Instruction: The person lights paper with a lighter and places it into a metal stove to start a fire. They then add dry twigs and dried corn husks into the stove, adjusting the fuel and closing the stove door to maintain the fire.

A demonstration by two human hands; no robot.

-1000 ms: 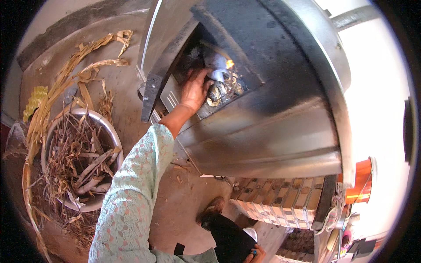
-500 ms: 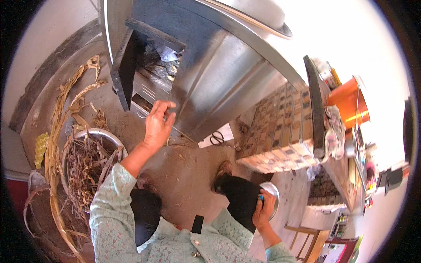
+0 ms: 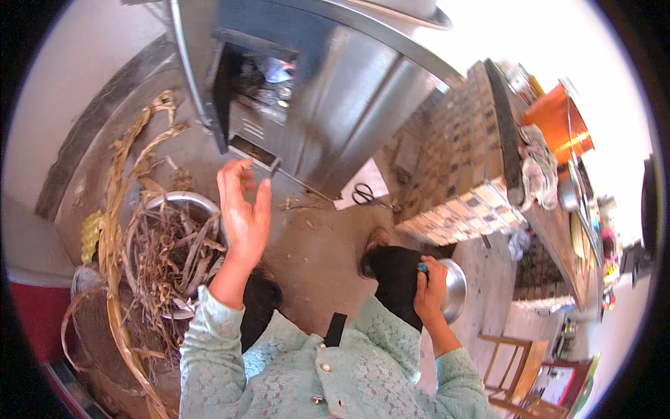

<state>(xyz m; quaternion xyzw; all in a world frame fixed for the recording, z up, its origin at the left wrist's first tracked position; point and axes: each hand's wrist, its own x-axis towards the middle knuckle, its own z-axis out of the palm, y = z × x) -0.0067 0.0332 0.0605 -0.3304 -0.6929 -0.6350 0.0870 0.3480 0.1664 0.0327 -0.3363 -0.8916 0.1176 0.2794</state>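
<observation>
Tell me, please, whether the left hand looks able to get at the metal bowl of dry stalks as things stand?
Probably yes. The left hand is open and empty, raised right beside the metal bowl of dry stalks, and nothing stands between them. The bowl sits open on the floor on that same side.

L hand raised, fingers spread, empty, above a metal basin of dry stalks on the floor. R hand grips the rim of a steel bowl by the knee. Ahead: metal stove w/ door open. Scissors on the floor beside the tiled worktop; orange pot on top.
</observation>
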